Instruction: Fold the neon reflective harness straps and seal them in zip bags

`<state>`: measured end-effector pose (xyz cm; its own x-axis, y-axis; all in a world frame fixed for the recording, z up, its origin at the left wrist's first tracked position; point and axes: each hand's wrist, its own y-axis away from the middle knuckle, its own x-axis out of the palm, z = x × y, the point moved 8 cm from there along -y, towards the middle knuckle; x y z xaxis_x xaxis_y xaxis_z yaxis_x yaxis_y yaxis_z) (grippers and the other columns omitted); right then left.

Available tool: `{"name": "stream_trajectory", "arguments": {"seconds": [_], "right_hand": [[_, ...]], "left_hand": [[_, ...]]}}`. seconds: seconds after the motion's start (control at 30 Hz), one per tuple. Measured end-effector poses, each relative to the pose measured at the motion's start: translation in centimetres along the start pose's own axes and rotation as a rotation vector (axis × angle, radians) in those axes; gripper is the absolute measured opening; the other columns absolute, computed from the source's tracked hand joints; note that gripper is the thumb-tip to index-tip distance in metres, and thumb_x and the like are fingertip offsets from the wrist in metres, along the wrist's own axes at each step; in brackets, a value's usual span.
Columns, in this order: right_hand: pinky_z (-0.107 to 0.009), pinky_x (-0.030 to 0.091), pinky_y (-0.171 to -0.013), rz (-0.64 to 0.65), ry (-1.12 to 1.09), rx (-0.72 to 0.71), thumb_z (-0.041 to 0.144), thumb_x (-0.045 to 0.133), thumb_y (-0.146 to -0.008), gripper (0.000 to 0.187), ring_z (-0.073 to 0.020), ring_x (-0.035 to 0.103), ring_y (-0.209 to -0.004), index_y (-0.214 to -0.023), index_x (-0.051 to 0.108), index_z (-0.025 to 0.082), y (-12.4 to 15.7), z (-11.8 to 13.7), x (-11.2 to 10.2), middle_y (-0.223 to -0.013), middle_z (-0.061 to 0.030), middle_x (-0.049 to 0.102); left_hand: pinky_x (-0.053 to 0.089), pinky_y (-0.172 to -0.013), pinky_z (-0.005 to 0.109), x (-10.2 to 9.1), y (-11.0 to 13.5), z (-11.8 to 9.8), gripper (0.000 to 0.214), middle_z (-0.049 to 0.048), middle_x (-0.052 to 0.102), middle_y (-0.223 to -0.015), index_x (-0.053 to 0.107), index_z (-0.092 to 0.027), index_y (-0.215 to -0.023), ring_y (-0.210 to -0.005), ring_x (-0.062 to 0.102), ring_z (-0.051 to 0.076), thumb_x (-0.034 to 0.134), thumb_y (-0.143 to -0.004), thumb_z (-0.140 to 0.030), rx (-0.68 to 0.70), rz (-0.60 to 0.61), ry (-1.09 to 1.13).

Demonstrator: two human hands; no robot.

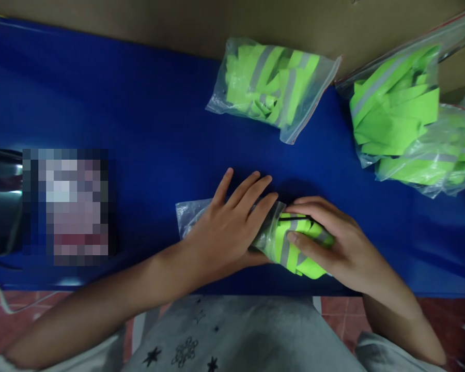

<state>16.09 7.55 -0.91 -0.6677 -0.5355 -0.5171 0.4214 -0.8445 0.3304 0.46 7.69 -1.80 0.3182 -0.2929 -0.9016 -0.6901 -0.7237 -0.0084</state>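
A bundle of neon-yellow reflective straps (286, 243) with grey stripes and a thin black band lies near the table's front edge. My right hand (333, 237) is closed round its right end, thumb on top and fingers behind. The bundle's left end meets a clear plastic bag (189, 214); how far it sits inside is hidden by my hand. My left hand (232, 222) rests across that bag with its fingers stretched out and apart. Its thumb is under the bag's mouth, beside the straps.
A filled zip bag (273, 85) of similar straps lies at the back middle of the blue table (151, 119). More filled bags (395, 113) are heaped at the right. At the left are a shiny black object (2, 201) and a blurred-out item (73, 206). A brown wall stands behind.
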Motion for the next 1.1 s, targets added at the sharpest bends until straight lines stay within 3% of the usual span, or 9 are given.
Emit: {"name": "stream_trajectory", "arguments": {"seconds": [0.07, 0.23, 0.3, 0.43, 0.6, 0.8, 0.87, 1.0, 1.1], "right_hand": [[-0.032, 0.054, -0.101, -0.038, 0.066, -0.027, 0.035, 0.067, -0.099, 0.031, -0.02, 0.065, -0.118, -0.129, 0.062, 0.028, 0.0, 0.1, 0.0, -0.13, -0.0044, 0.065], [-0.028, 0.057, -0.083, -0.141, 0.061, 0.014, 0.032, 0.072, -0.095, 0.036, -0.0176, 0.07, -0.1, -0.126, 0.055, 0.027, 0.3, -0.3, -0.1, -0.116, -0.0024, 0.069], [-0.027, 0.057, -0.084, -0.146, 0.039, -0.042, 0.028, 0.071, -0.095, 0.027, -0.0171, 0.071, -0.101, -0.119, 0.057, 0.026, 0.3, 0.3, 0.1, -0.115, -0.0018, 0.07], [-0.028, 0.054, -0.101, -0.192, 0.001, -0.195, 0.019, 0.066, -0.096, 0.021, -0.017, 0.068, -0.116, -0.116, 0.063, 0.025, 0.3, 1.8, 0.2, -0.123, -0.003, 0.069], [-0.028, 0.056, -0.094, -0.303, -0.003, -0.213, 0.018, 0.066, -0.095, 0.017, -0.0146, 0.067, -0.105, -0.111, 0.065, 0.023, 0.0, 2.0, -0.1, -0.113, -0.0031, 0.067], [-0.024, 0.058, -0.07, -0.339, -0.203, -0.086, 0.02, 0.067, -0.095, 0.01, -0.0124, 0.068, -0.084, -0.099, 0.059, 0.024, -0.2, 0.9, -0.2, -0.098, 0.0, 0.07], [-0.027, 0.058, -0.068, -0.369, -0.148, -0.138, 0.019, 0.068, -0.094, 0.01, -0.0141, 0.068, -0.081, -0.095, 0.06, 0.025, 0.2, 1.5, -0.3, -0.093, -0.0003, 0.07], [-0.029, 0.06, -0.063, -0.422, 0.118, -0.37, 0.016, 0.077, -0.085, 0.022, -0.0161, 0.071, -0.077, -0.099, 0.066, 0.029, 1.7, 4.1, -0.1, -0.093, 0.0005, 0.074], [-0.029, 0.059, -0.058, -0.427, 0.213, -0.42, 0.018, 0.077, -0.085, 0.022, -0.0159, 0.071, -0.069, -0.098, 0.068, 0.033, 2.1, 5.0, 0.1, -0.088, 0.0028, 0.075]], "left_hand": [[0.018, -0.128, 0.073, 0.3, 0.1, -0.3, 0.097, 0.0257, 0.039, -0.165, 0.047, -0.005, -0.15, -0.157, 0.032, 0.044, 0.073, -0.082, -0.069, 0.011, 0.017, 0.005], [0.012, -0.125, 0.08, 0.9, 0.2, -1.2, 0.116, 0.0281, 0.04, -0.164, 0.04, -0.002, -0.153, -0.156, 0.031, 0.048, 0.072, -0.074, -0.082, 0.036, 0.0, 0.025], [0.011, -0.126, 0.079, 0.9, 0.3, -1.5, 0.111, 0.0268, 0.046, -0.16, 0.041, -0.004, -0.153, -0.155, 0.034, 0.047, 0.071, -0.077, -0.079, 0.035, -0.021, 0.046], [0.019, -0.128, 0.073, 0.8, 0.4, -2.2, 0.097, 0.0235, 0.059, -0.149, 0.042, -0.004, -0.151, -0.15, 0.045, 0.041, 0.069, -0.085, -0.069, 0.045, -0.031, 0.098], [0.032, -0.125, 0.068, 0.1, 0.4, -2.5, 0.098, 0.0223, 0.063, -0.142, 0.038, -0.004, -0.154, -0.141, 0.055, 0.039, 0.068, -0.088, -0.07, 0.061, -0.053, 0.035], [0.057, -0.101, 0.053, -1.4, 0.5, -3.1, 0.084, 0.0204, 0.066, -0.133, 0.036, -0.005, -0.156, -0.118, 0.066, 0.033, 0.071, -0.093, -0.05, 0.154, -0.078, 0.004], [0.06, -0.093, 0.048, -1.7, 0.5, -3.1, 0.074, 0.0194, 0.068, -0.129, 0.036, -0.007, -0.156, -0.115, 0.068, 0.032, 0.065, -0.098, -0.043, 0.174, -0.092, -0.007], [0.06, -0.094, 0.043, -1.7, 0.3, -2.8, 0.066, 0.0154, 0.068, -0.13, 0.031, -0.011, -0.159, -0.115, 0.068, 0.028, 0.057, -0.101, -0.03, 0.168, -0.053, 0.071], [0.061, -0.09, 0.039, -1.7, 0.2, -2.8, 0.062, 0.0125, 0.068, -0.129, 0.03, -0.012, -0.16, -0.112, 0.069, 0.025, 0.049, -0.101, -0.021, 0.17, -0.038, 0.131]]}}
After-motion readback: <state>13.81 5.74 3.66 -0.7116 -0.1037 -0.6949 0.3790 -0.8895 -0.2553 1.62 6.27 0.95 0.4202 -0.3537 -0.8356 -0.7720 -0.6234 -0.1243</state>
